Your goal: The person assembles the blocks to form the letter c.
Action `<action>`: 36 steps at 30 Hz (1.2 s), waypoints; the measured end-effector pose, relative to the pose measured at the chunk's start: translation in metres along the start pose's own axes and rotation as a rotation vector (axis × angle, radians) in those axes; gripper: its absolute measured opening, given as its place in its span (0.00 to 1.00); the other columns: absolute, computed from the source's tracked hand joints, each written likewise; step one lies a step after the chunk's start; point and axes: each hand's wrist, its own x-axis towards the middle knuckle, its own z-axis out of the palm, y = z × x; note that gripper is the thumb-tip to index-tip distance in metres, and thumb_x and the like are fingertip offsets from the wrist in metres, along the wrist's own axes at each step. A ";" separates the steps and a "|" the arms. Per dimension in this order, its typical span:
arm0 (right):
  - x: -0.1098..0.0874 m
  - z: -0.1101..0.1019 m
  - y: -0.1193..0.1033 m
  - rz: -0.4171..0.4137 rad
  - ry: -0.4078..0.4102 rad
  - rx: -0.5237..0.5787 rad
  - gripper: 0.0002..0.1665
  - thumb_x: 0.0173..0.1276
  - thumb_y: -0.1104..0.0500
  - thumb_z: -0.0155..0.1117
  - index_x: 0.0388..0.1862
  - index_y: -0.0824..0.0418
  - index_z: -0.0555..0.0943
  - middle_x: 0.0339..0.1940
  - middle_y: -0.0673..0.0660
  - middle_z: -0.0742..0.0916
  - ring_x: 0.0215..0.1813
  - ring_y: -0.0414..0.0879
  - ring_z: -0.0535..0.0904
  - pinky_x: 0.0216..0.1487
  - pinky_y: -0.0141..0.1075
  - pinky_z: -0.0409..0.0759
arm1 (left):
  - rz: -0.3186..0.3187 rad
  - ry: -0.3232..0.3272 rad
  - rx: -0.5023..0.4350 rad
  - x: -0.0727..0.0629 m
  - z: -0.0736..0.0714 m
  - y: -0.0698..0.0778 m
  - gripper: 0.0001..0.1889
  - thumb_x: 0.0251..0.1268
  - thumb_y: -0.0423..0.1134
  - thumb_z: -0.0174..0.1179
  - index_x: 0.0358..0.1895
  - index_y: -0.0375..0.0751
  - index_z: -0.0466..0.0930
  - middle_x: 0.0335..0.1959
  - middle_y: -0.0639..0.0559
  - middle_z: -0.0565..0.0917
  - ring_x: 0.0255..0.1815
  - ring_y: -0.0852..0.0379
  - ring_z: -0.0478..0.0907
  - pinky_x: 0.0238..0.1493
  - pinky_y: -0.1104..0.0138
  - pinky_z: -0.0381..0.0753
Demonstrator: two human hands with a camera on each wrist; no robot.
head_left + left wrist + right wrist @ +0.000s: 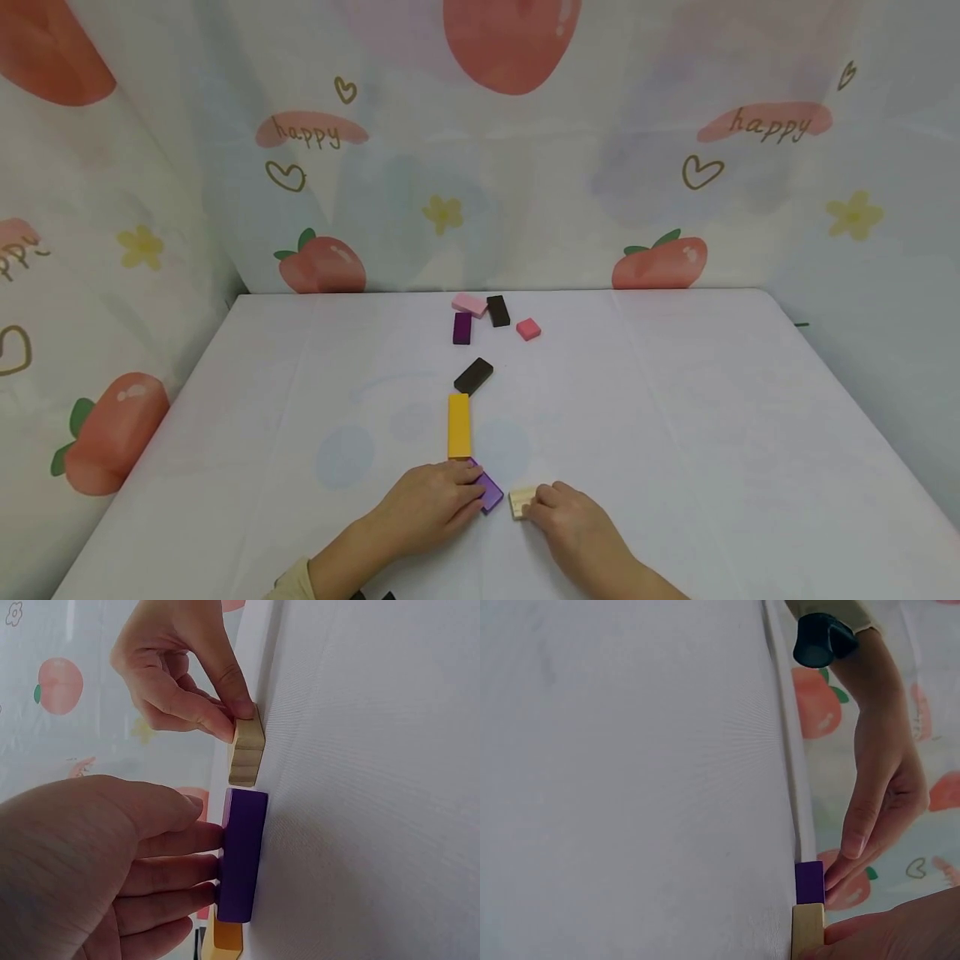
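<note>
In the head view a purple block [491,493] lies slanted at the near end of a yellow block [459,427]. My left hand [435,504] rests its fingertips on the purple block; in the left wrist view those fingers [169,874] are fairly straight and touch its top face. A pale bare-wood block [521,502] lies just right of the purple one. My right hand [573,525] pinches it between thumb and fingers, as the left wrist view shows. The wooden block's end [244,766] sits close to the end of the purple block [241,855].
Beyond the yellow block lies a dark brown block [474,376], set at an angle. Farther back are a dark purple block [462,328], a light pink block [469,304], another dark brown block [498,311] and a small coral-pink block [528,329]. A white cloth [637,400] covers the table.
</note>
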 end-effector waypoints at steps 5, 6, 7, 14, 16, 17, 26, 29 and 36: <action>0.000 -0.001 -0.004 0.009 -0.002 0.009 0.10 0.41 0.73 0.64 0.20 0.59 0.81 0.23 0.46 0.75 0.24 0.38 0.67 0.25 0.24 0.69 | 0.000 0.004 0.001 0.000 0.001 0.000 0.14 0.64 0.45 0.57 0.47 0.45 0.83 0.50 0.53 0.80 0.53 0.58 0.75 0.51 0.65 0.75; 0.000 -0.002 -0.004 0.009 -0.003 0.010 0.10 0.40 0.73 0.65 0.20 0.59 0.81 0.23 0.46 0.75 0.24 0.38 0.67 0.25 0.24 0.69 | -0.001 0.001 0.001 0.000 0.001 0.000 0.14 0.64 0.45 0.57 0.47 0.45 0.83 0.50 0.53 0.80 0.53 0.58 0.75 0.51 0.65 0.74; 0.001 -0.002 -0.004 0.010 -0.006 0.012 0.11 0.39 0.74 0.66 0.20 0.59 0.81 0.23 0.46 0.75 0.24 0.38 0.68 0.25 0.24 0.69 | -0.001 -0.001 0.001 0.000 0.001 0.000 0.14 0.64 0.45 0.57 0.48 0.45 0.83 0.50 0.53 0.80 0.53 0.58 0.75 0.51 0.65 0.75; 0.001 -0.002 -0.004 0.004 -0.006 0.033 0.10 0.40 0.72 0.69 0.20 0.59 0.81 0.25 0.47 0.76 0.27 0.39 0.69 0.28 0.25 0.71 | -0.001 -0.009 -0.007 0.000 0.001 0.000 0.14 0.65 0.45 0.55 0.48 0.45 0.83 0.51 0.53 0.80 0.54 0.58 0.75 0.51 0.65 0.74; 0.001 -0.001 -0.003 0.000 -0.001 0.047 0.09 0.41 0.71 0.69 0.22 0.60 0.82 0.28 0.48 0.78 0.30 0.40 0.72 0.31 0.27 0.73 | 0.000 -0.005 -0.007 0.000 0.001 0.000 0.14 0.65 0.45 0.55 0.48 0.45 0.83 0.51 0.53 0.80 0.54 0.58 0.74 0.51 0.65 0.74; 0.000 -0.001 -0.003 0.000 0.001 0.053 0.08 0.41 0.70 0.69 0.22 0.60 0.82 0.31 0.50 0.79 0.32 0.42 0.74 0.34 0.28 0.75 | -0.001 -0.005 -0.006 0.000 0.001 0.000 0.14 0.65 0.45 0.55 0.48 0.45 0.83 0.51 0.53 0.80 0.54 0.58 0.74 0.52 0.65 0.74; 0.002 -0.003 -0.005 0.014 -0.017 0.034 0.13 0.38 0.70 0.74 0.26 0.63 0.84 0.35 0.57 0.85 0.39 0.47 0.80 0.41 0.36 0.78 | -0.012 -0.024 -0.009 0.000 0.000 -0.001 0.14 0.65 0.45 0.55 0.48 0.45 0.83 0.51 0.54 0.79 0.54 0.58 0.74 0.52 0.65 0.74; 0.003 -0.002 -0.006 0.016 -0.012 0.034 0.13 0.39 0.70 0.74 0.27 0.63 0.84 0.35 0.57 0.85 0.38 0.46 0.80 0.40 0.34 0.78 | -0.008 -0.020 -0.012 0.000 0.001 -0.001 0.14 0.65 0.45 0.55 0.48 0.45 0.83 0.51 0.53 0.80 0.55 0.58 0.74 0.52 0.65 0.74; 0.005 -0.003 -0.006 0.031 -0.051 0.042 0.12 0.40 0.69 0.75 0.27 0.62 0.84 0.35 0.56 0.85 0.38 0.46 0.79 0.40 0.33 0.78 | 0.003 0.002 -0.004 -0.001 0.002 -0.002 0.14 0.65 0.45 0.55 0.48 0.44 0.83 0.51 0.53 0.80 0.54 0.58 0.74 0.52 0.65 0.73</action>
